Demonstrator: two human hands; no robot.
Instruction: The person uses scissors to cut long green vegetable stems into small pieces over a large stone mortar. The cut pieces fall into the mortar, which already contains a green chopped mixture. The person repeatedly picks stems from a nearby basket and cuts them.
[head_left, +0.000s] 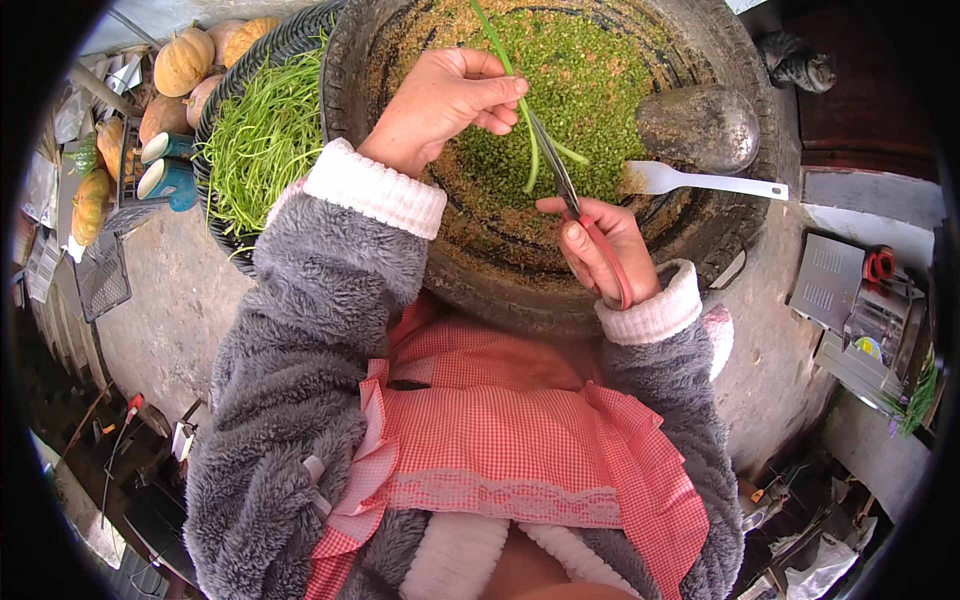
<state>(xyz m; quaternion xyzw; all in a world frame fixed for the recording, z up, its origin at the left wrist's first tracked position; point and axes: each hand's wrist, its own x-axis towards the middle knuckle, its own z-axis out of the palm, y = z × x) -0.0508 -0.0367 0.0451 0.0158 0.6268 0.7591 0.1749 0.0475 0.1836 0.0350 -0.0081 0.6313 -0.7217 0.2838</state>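
Pinched between the thumb and fingers of my left hand (457, 101) is a long green stem (491, 34), split into two strands at its lower end. My right hand (615, 247) grips red-handled scissors (559, 165), whose blades meet the stem just below my left fingers. Both hands are above a large round stone mortar (525, 315). Chopped green pieces (570, 67) lie heaped inside it over a brown crumbly paste (480, 251). A white plastic spatula (720, 182) rests across the mortar's right side, its blade carrying some paste.
A thick dark pestle-like piece (697, 127) lies on the mortar's right side. Left stands a dark woven basket (225, 97) of long green stems (262, 142). Pumpkins (184, 61), blue rubber boots (166, 180) and a black crate (101, 277) are further left. A tabby cat (796, 64) sits upper right.
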